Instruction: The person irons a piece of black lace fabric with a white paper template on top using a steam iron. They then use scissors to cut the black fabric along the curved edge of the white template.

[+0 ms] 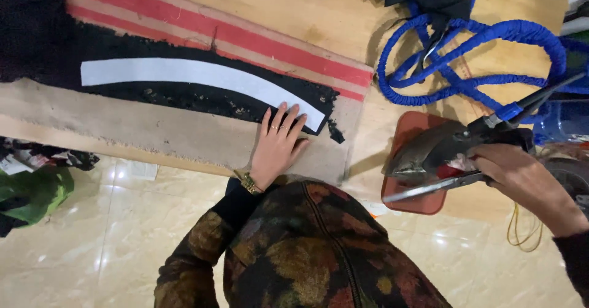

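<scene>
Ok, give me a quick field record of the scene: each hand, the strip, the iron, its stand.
left hand: flat, fingertips on the near end of the white curved strip
right hand: gripping the handle of the iron
strip: lies on black fabric
iron: over a reddish-brown stand, sole tilted
blue hose: coiled on the wooden table

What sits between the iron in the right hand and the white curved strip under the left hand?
Nothing visible blocks it. The iron in the right hand rests on a reddish pad. Bare wooden table and cloth edge separate it from the white strip under the left hand.
</scene>
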